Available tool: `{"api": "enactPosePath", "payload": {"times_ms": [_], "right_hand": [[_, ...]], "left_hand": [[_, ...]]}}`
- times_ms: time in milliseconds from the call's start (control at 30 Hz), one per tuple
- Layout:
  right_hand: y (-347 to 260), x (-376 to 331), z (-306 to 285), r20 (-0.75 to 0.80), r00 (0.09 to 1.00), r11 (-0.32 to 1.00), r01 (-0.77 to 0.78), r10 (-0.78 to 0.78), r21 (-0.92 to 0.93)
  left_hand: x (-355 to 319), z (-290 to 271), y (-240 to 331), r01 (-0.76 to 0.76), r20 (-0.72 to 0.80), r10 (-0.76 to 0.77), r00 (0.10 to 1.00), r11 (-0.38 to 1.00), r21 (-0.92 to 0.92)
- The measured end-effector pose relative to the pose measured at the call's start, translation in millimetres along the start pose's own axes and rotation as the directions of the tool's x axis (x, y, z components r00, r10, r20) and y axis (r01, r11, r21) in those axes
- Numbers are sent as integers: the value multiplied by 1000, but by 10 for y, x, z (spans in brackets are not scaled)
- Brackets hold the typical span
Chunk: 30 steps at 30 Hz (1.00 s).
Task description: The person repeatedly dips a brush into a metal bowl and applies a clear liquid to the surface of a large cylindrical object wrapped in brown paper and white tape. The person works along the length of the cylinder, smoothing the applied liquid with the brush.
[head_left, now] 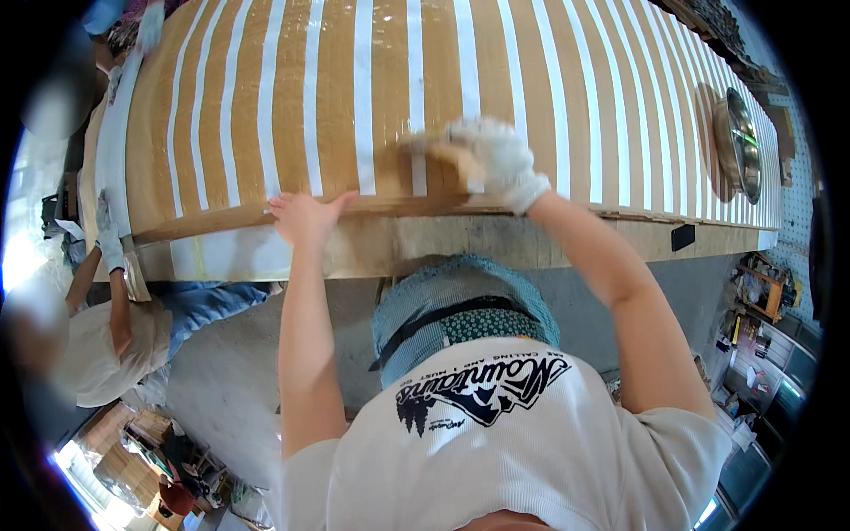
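Note:
A long sheet (386,106) with brown and white stripes covers the table in front of me, its surface shiny and wet-looking in places. My left hand (307,217), bare, rests with fingers and thumb spread on the sheet's near edge. In a white glove, my right hand (496,157) grips a tan, flat brush (434,149) against the stripes. Motion blurs both the glove and the brush, so the bristles do not show clearly.
A shiny metal bowl (739,146) stands on the sheet at the far right. A black phone (683,237) lies on the wooden table edge (522,241). At the left end, a person's gloved hands (108,234) touch the table; another gloved hand (150,26) is farther back.

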State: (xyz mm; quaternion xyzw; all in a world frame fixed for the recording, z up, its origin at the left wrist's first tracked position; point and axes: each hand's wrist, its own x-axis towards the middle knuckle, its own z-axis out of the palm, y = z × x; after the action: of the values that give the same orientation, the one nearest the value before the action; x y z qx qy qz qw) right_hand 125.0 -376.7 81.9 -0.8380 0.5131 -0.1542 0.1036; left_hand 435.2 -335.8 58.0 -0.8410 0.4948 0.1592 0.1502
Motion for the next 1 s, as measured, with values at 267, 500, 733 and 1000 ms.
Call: {"api": "enactPosePath", "payload": {"times_ms": [267,500,733,1000], "right_hand": [[239,758,-320,312,905,953,-302,290,-9],[1288,2415,-294,120,877,885,-464,465,-32],[2284,3975,-164,-107,904,908,-418,414,-24],[2808,4853,42,-276,919,908,-349,283,-231]], "left_hand": [[1,-59,45,34,30,-32,999,998,-55],[16,-160,177,70,13,-69,998,993,-91],[25,-133,175,118,65,-112,992,988,-97],[53,-39,119,114,66,-106,992,984,-135]]}}
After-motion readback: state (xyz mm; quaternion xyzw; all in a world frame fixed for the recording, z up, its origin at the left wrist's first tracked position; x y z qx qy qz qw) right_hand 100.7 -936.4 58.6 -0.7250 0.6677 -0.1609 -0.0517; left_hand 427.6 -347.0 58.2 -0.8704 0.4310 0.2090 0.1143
